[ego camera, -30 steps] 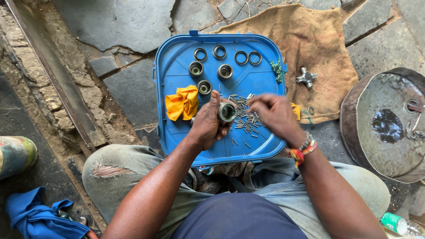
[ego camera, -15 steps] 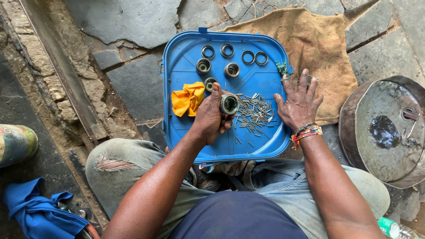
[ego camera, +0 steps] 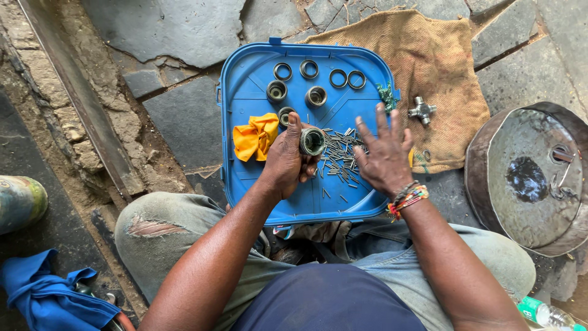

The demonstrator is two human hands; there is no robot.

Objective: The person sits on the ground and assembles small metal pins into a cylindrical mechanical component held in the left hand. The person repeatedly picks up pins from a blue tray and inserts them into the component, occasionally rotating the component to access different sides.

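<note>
My left hand [ego camera: 286, 160] grips a small round metal bearing cup [ego camera: 312, 141] over a blue square plastic lid [ego camera: 245, 92] resting by my knees. My right hand [ego camera: 383, 156] hovers with fingers spread, palm down, just above a heap of thin steel needle rollers [ego camera: 340, 156] on the lid, holding nothing. Several more bearing cups [ego camera: 277, 91] and metal rings [ego camera: 338, 78] lie in rows at the lid's far side. A crumpled yellow cloth [ego camera: 255, 136] sits left of my left hand.
A brown burlap sack [ego camera: 429, 55] lies on the stone floor beyond the lid, with a metal cross-shaped joint [ego camera: 422, 110] on it. A round greasy metal pan [ego camera: 530, 178] stands at the right. A blue cloth [ego camera: 46, 297] and a boot [ego camera: 18, 202] are at the left.
My right hand left the bearing cup, moved right, then came back to hover open over the needle rollers. My left hand kept the cup.
</note>
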